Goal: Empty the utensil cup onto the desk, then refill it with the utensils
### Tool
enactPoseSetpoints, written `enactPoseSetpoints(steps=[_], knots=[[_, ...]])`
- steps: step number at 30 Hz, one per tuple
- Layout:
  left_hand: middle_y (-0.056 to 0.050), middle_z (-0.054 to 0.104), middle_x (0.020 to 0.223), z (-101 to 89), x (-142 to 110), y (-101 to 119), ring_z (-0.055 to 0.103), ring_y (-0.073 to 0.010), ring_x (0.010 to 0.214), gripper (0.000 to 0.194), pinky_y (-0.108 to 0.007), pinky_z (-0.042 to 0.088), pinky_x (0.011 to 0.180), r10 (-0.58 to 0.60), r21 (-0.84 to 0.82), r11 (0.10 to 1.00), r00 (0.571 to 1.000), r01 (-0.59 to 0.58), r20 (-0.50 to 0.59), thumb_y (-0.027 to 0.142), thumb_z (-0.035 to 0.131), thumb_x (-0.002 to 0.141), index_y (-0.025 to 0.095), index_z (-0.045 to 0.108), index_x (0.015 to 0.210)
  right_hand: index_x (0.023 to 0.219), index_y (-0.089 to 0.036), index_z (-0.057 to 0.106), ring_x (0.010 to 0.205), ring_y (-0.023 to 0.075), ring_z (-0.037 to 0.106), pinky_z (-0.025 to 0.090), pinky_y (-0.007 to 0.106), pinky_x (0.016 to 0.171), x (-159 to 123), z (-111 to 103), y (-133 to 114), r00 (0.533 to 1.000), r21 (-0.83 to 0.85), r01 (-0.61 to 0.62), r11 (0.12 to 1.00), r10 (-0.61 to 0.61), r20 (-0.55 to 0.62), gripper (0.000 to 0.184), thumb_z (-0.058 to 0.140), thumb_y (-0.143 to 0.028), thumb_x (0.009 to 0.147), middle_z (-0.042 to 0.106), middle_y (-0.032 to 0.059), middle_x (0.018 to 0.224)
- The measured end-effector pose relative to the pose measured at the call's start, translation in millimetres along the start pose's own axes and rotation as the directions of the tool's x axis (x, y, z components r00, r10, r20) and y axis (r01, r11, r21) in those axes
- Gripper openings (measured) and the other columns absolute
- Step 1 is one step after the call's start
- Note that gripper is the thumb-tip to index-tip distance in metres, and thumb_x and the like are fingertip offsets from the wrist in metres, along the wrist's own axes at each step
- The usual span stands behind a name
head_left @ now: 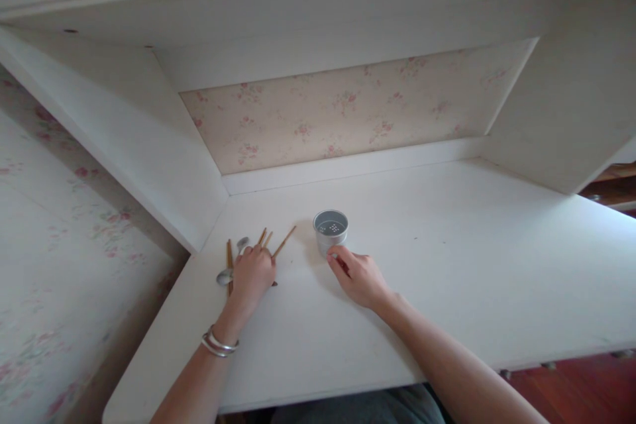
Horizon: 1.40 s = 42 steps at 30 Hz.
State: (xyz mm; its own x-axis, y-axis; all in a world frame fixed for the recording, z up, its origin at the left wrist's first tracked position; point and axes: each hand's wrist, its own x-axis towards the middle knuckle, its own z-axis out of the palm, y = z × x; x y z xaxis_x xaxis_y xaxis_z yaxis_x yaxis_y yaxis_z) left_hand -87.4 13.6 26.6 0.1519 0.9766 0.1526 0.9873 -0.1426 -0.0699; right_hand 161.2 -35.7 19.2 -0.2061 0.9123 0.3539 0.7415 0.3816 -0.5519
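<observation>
Head: round, silvery, perforated cup [330, 230]

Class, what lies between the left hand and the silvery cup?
In the head view, a thin brown stick slants out from the left hand, stopping short of the silvery cup.

White desk [447, 278] with cup [330, 236], chopsticks [285, 241], spoons [225, 276]

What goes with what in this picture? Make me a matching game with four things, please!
Things:
1. metal cup
2. bangles
3. left hand
4. wallpaper

Matches:
A. over the chopsticks and spoons
B. dotted with pinkish flowers
C. at the right hand
D. around the left wrist

Right pairs: 1-C, 2-D, 3-A, 4-B
</observation>
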Motion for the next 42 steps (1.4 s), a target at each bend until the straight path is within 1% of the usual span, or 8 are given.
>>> enactPoseSetpoints(steps=[6,10,18,25,28,32,38,42], knots=[[-0.014,0.07,0.09,-2.5,33.9,15.5,0.064,-0.0257,0.09,0.027,-0.034,0.045,0.078,0.027,-0.266,0.964,0.998,-0.011,0.054,0.026,0.042,0.087,0.015,0.067,0.086,0.107,-0.024,0.056,0.058,0.0152,0.061,0.036,0.023,0.057,-0.1,-2.6,-0.6,1.0,0.012,-0.029,1.0,0.029,0.002,0.028,0.033,-0.037,0.097,0.067,0.0007,0.071],[-0.011,0.07,0.092,-9.3,58.2,24.5,0.065,-0.0225,0.088,0.028,-0.031,0.046,0.075,-0.044,-0.551,0.832,0.998,0.066,0.053,0.033,0.042,0.088,0.015,0.064,0.093,0.111,-0.023,0.054,0.06,0.0156,0.062,0.036,0.023,0.057,0.3,-3.8,-0.7,0.999,0.044,-0.039,0.998,0.039,-0.004,0.029,0.033,-0.037,0.097,0.068,0.0011,0.073],[-0.007,0.068,0.09,-41.9,74.9,46.0,0.061,-0.0151,0.074,0.041,-0.028,0.048,0.069,-0.104,-0.923,0.38,0.989,-0.061,-0.108,0.045,0.052,0.084,0.014,0.063,0.108,0.11,-0.022,0.054,0.057,0.0138,0.06,0.036,0.022,0.056,-0.1,-4.8,-0.5,0.998,0.086,-0.025,0.996,0.029,-0.047,0.028,0.033,-0.036,0.097,0.067,0.0002,0.071],[-0.002,0.061,0.084,-93.6,79.7,69.1,0.058,-0.0101,0.074,0.028,-0.026,0.049,0.073,-0.173,-0.952,-0.172,0.959,-0.253,-0.224,0.036,0.063,0.081,0.015,0.061,0.098,0.107,-0.021,0.054,0.052,0.0123,0.055,0.033,0.022,0.054,-1.1,-2.1,1.9,0.996,0.097,0.011,0.995,-0.002,-0.095,0.028,0.033,-0.036,0.098,0.062,-0.001,0.064],[-0.001,0.059,0.082,-101.4,81.2,81.1,0.059,-0.0096,0.073,0.022,-0.028,0.051,0.076,-0.131,-0.918,-0.31,0.968,-0.246,-0.214,0.032,0.066,0.079,0.016,0.058,0.092,0.106,-0.02,0.054,0.05,0.0116,0.053,0.033,0.021,0.052,-1.4,-0.8,2.7,0.994,0.102,0.028,0.994,-0.016,-0.112,0.028,0.033,-0.036,0.098,0.06,-0.0016,0.062],[-0.001,0.06,0.084,-86.8,85.0,95.0,0.061,-0.0128,0.078,0.024,-0.034,0.052,0.079,-0.093,-0.944,-0.283,0.984,-0.172,-0.151,0.033,0.068,0.077,0.016,0.056,0.089,0.104,-0.02,0.055,0.049,0.0113,0.052,0.033,0.021,0.052,-1.7,-1.1,2.6,0.992,0.087,0.033,0.996,-0.023,-0.121,0.027,0.033,-0.034,0.098,0.06,-0.002,0.062],[-0.007,0.066,0.09,-44.3,84.9,101.8,0.06,-0.016,0.084,0.031,-0.03,0.047,0.081,-0.121,-0.997,0.056,0.991,-0.056,-0.062,0.039,0.069,0.073,0.014,0.065,0.092,0.103,-0.02,0.056,0.05,0.0118,0.055,0.034,0.021,0.053,-2.0,-2.1,1.6,0.993,0.073,0.05,0.996,-0.042,-0.108,0.026,0.034,-0.033,0.097,0.061,-0.0018,0.062],[-0.009,0.068,0.095,-26.4,76.1,102.6,0.061,-0.0182,0.087,0.036,-0.03,0.046,0.079,-0.106,-0.996,0.085,0.994,0.011,0.002,0.043,0.068,0.073,0.014,0.067,0.095,0.102,-0.02,0.057,0.051,0.0119,0.055,0.035,0.021,0.054,-1.8,-1.5,1.5,0.994,0.071,0.067,0.995,-0.06,-0.094,0.026,0.034,-0.031,0.097,0.062,-0.0011,0.063]])
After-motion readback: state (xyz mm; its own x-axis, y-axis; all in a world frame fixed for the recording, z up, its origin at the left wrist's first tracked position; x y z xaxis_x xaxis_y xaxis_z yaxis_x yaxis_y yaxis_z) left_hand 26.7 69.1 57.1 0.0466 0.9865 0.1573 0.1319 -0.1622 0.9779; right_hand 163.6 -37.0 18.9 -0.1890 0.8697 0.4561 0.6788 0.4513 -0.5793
